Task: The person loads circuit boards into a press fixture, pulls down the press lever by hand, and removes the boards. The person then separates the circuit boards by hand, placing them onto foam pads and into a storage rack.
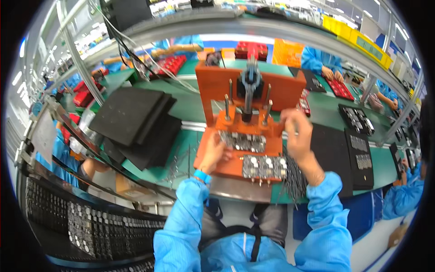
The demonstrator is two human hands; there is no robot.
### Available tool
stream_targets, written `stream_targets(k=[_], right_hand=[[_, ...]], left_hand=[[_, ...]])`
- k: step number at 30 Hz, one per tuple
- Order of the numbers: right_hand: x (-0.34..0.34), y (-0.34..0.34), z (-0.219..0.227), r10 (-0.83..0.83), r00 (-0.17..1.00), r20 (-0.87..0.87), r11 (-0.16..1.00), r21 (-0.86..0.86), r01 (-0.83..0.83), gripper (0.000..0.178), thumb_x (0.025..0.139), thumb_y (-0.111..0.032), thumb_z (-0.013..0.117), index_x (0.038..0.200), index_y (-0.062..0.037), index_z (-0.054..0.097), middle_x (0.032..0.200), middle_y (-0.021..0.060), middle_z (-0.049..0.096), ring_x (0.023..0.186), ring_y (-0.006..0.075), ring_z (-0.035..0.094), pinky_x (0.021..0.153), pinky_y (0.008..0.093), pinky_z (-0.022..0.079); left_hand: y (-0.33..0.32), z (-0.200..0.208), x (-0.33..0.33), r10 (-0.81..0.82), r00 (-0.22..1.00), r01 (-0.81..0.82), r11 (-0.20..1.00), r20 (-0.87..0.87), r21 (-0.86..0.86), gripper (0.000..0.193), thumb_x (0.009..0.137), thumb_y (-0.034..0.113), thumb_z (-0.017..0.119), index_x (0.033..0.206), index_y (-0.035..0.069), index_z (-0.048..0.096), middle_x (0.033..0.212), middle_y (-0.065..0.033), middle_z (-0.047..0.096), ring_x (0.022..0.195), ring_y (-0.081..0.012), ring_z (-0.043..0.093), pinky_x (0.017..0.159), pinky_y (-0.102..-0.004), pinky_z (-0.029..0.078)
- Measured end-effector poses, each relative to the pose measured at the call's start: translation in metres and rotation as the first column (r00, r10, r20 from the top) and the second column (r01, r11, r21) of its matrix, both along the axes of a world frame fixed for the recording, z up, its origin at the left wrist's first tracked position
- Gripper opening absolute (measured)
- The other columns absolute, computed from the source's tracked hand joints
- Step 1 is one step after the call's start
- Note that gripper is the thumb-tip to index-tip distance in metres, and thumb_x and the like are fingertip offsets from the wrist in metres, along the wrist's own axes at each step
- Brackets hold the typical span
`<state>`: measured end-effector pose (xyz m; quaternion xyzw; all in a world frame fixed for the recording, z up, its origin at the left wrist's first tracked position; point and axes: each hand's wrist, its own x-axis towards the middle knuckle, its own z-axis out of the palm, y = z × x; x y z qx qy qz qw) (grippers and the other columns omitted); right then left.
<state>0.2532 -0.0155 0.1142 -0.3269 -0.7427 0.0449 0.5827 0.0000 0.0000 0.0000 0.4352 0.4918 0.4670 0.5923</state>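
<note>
An orange press fixture point(295, 87) with metal posts and a toggle clamp point(249, 86) stands before me. One panel of circuit boards point(247, 142) lies on its base under the clamp. A second board panel point(264, 167) lies nearer, at the base's front edge. My left hand point(214, 153), with a blue band at the wrist, rests at the left end of the panel under the clamp, fingers apart. To the right of the fixture, my right hand point(297, 135) is raised with curled fingers; anything inside them is too small to make out.
Black foam sheets point(129, 115) are stacked on the left of the green bench. A bundle of thin dark strips point(294, 179) lies right of the near panel, beside a black mat point(331, 154). Racked boards point(104, 226) stand at lower left. Co-workers' hands point(333, 74) handle red trays across the bench.
</note>
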Motion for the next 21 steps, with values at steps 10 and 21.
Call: stream_targets(k=[10, 21], right_hand=[[0.026, -0.063, -0.124, 0.073, 0.616, 0.784, 0.963, -0.215, 0.16, 0.061, 0.081, -0.042, 0.063, 0.136, -0.0192, 0.048, 0.138, 0.0221, 0.039, 0.127, 0.0382, 0.038, 0.101, 0.0517, 0.03], [-0.035, -0.034, -0.108, 0.157, 0.657, 0.737, 0.986, -0.159, -0.057, 0.058, 0.077, -0.043, 0.068, 0.129, -0.0206, 0.054, 0.129, 0.0213, 0.042, 0.122, 0.0383, 0.04, 0.101, 0.0551, 0.031]], left_hand=[[-0.107, -0.022, -0.036, 0.261, 0.952, -0.249, 0.964, 0.157, -0.094, 0.042, 0.094, 0.008, 0.048, 0.133, 0.005, 0.033, 0.096, -0.0179, 0.064, 0.065, -0.0161, 0.063, 0.053, -0.0254, 0.051], [-0.25, -0.048, -0.058, 0.602, 0.755, -0.576, 0.799, 0.261, -0.176, 0.042, 0.097, 0.01, 0.049, 0.133, 0.009, 0.028, 0.088, -0.0177, 0.063, 0.056, -0.0175, 0.061, 0.049, -0.0287, 0.051]])
